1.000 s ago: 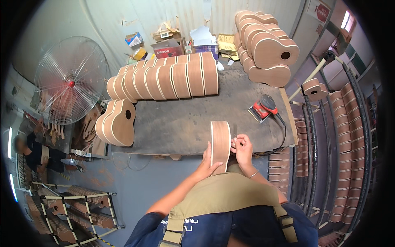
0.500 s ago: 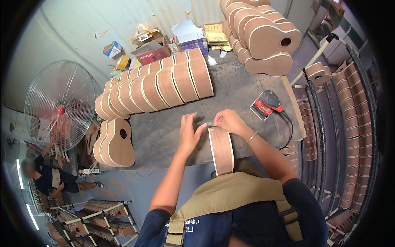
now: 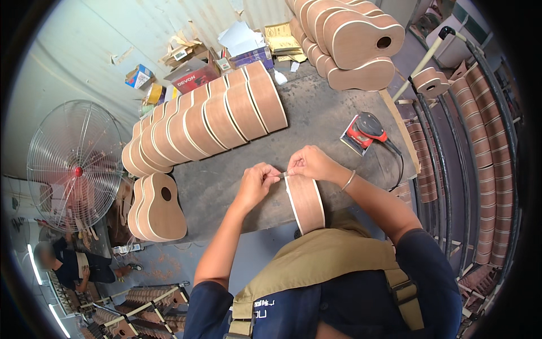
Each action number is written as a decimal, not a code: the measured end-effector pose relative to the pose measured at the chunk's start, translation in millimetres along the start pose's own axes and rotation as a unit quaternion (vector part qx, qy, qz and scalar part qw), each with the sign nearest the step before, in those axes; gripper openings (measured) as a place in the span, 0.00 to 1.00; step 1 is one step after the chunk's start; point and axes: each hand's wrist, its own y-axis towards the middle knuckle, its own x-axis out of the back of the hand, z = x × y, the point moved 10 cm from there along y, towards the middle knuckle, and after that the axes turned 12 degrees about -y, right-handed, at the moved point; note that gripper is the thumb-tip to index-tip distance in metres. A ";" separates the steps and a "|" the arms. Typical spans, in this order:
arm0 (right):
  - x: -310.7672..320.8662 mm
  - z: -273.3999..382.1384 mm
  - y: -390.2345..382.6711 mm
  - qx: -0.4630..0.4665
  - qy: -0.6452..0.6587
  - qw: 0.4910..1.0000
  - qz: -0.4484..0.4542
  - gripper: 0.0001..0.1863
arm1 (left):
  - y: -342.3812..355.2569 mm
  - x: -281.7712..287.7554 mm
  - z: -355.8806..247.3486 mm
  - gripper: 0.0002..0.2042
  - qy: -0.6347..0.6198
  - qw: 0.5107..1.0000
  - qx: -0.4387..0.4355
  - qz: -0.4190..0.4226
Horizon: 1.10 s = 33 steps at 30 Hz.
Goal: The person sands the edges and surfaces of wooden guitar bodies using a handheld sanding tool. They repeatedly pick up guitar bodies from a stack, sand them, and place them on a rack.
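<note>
A wooden ukulele-sized guitar body (image 3: 307,204) stands on edge at the table's front, against my apron, its curved side with pale binding facing up. Just past its far end, my left hand (image 3: 258,184) and my right hand (image 3: 311,164) come close together. Between their fingertips is a small, thin greyish strip (image 3: 283,175), pinched from both sides. Its kind is too small to make out. The right fingers rest at or just above the body's far left corner; whether they touch it I cannot tell.
A long row of guitar bodies (image 3: 209,121) lies at the left, with a few more (image 3: 158,207) nearer. Another stack (image 3: 361,42) is at the back right. A red and black sander (image 3: 364,133) with a cord sits at right. A fan (image 3: 78,169) and a person (image 3: 73,263) are left.
My left hand has closed from spread fingers into a pinch on the strip, beside my right hand. The view has shifted slightly.
</note>
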 end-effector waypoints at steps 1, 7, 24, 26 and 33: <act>5.5 10.2 -6.9 0.014 -0.011 1.000 -0.016 0.06 | -3.4 -0.6 -3.4 0.04 0.007 1.000 -0.008 0.000; 11.3 46.5 -30.5 0.036 -0.059 0.998 -0.013 0.09 | -30.3 1.9 -38.1 0.02 0.039 0.997 -0.055 -0.025; -28.2 101.9 -156.2 0.300 -0.287 0.901 -0.126 0.10 | -149.2 -53.1 -59.3 0.22 0.160 0.937 -0.297 -0.089; -45.8 86.4 -169.4 0.317 -0.309 0.891 -0.101 0.12 | -159.4 -64.2 -52.5 0.21 0.157 0.940 -0.297 -0.068; -77.3 62.3 -185.0 0.265 -0.285 0.921 0.033 0.12 | -165.6 -91.0 -25.8 0.09 0.041 0.987 -0.116 0.106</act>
